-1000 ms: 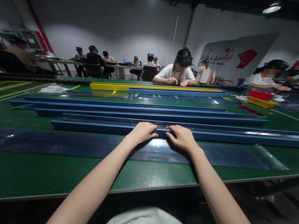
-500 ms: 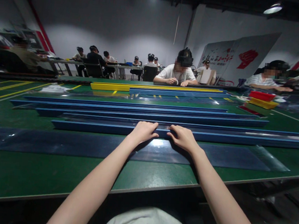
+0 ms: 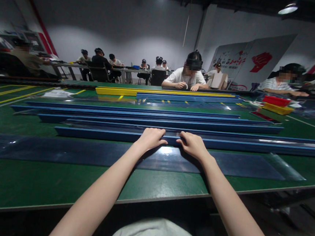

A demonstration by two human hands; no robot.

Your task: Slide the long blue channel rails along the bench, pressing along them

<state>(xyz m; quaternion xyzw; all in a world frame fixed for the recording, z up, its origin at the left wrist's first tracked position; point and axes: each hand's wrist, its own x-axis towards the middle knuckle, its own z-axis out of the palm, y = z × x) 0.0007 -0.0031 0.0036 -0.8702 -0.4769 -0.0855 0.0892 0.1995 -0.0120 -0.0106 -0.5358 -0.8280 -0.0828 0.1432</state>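
While leaning over the green counter (image 3: 30, 180), seen from the left end first: yellow floor-like lines painted on the surface, and a white paper (image 3: 56, 93) lying flat near them, well apart from both hands. Closer to the near edge, a long dark glossy sheet (image 3: 61, 150) spread flat along the counter, probably laid so to keep it from curling.

Just behind that sheet, the nearest blue rail (image 3: 95, 133), very long, lying parallel to the counter edge and running out of view at the right. Behind it, several more blue rails (image 3: 146, 121) side by side in the same direction, then a yellow rail (image 3: 121, 91) farther back; likely kept parallel because of their length.

Near the middle, left hand (image 3: 151, 137) on the nearest blue rail, palm down, grip closed over its top edge with fingers bent to the far side. Just beside it, not touching, right hand (image 3: 192, 144) in the same manner, grip also clamped over the same rail. Held close together at one spot, seemingly to press or steady the rail there; thumbs mostly hidden.

Across the counter, another person's hands (image 3: 186, 86) resting at their own place. At the far right, a red tray (image 3: 275, 100) stacked on a yellow tray (image 3: 276, 108), well apart from the rails.
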